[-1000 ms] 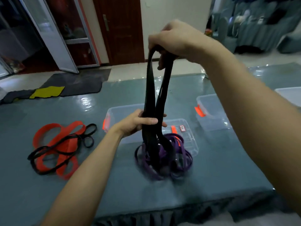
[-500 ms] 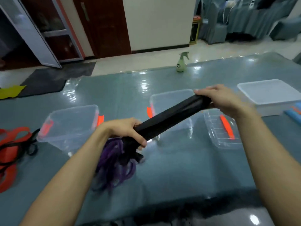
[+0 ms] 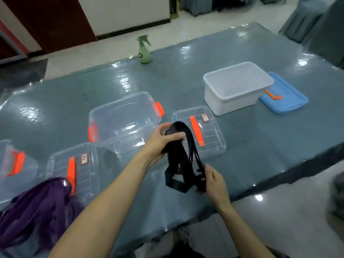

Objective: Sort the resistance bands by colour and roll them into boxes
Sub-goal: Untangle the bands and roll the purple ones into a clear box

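Black resistance band: one item, folded into several hanging strands, being held in the air between both hands. It is hanging over the near part of the table, just in front of a clear lid, and is not lying in any box.

Left hand: fingers and thumb are curling round the upper bend of the black resistance band, gripping it at the top.

Right hand: lower and nearer the table edge, it is pinching the bottom ends of the strands, with its fingers curled in on them.

Purple resistance bands: a loose heap lying at the near left of the table, overlapping the near corner of a second clear lid.

Clear box: standing open behind the left hand, with orange latches at both ends. The clear lid with an orange handle is lying flat just to its right; the second clear lid is lying to its near left.

Second clear box: partly showing at the left edge, also with an orange latch.

White tub: standing open at the far right, with a blue lid lying flat just beside it on the right.

Green spray bottle: standing upright at the far edge of the table.

Table: wearing a grey-green cover under a glossy, reflecting sheet.
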Demonstrator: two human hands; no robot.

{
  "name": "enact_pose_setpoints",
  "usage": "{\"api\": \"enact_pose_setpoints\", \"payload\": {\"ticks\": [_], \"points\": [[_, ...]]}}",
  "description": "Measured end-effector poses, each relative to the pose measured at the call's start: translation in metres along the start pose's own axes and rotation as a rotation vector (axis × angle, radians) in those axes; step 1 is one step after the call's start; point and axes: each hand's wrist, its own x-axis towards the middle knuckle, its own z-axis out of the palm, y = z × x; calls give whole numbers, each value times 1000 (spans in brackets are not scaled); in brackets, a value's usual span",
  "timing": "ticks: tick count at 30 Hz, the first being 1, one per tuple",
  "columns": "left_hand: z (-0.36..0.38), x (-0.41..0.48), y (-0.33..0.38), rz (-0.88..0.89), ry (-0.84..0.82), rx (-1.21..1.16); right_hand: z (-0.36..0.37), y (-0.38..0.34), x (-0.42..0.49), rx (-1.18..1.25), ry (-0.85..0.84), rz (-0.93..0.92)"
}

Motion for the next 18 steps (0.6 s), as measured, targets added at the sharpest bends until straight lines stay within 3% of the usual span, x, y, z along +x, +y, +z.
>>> {"api": "enact_pose_setpoints", "payload": {"ticks": [1,3,6,7,12,14,18], "points": [[6,10,-6,-13,15,29,-2,-2,7,-33,66,-9],[9,25,-28,-95,120,344,-5,-2,22,-206,85,1],[-3,27,-74,-296,272,657,-3,8,41,-718,60,-24],[-9,23,-89,-313,302,697,-3,13,45,-761,113,-45],[-22,6,-132,-230,351,850,-10,10,78,-376,246,51],[-24,10,-129,-197,385,815,-9,0,96,-312,221,88],[-41,15,-117,-190,522,304,25,-31,116,-382,-24,-94]]}}
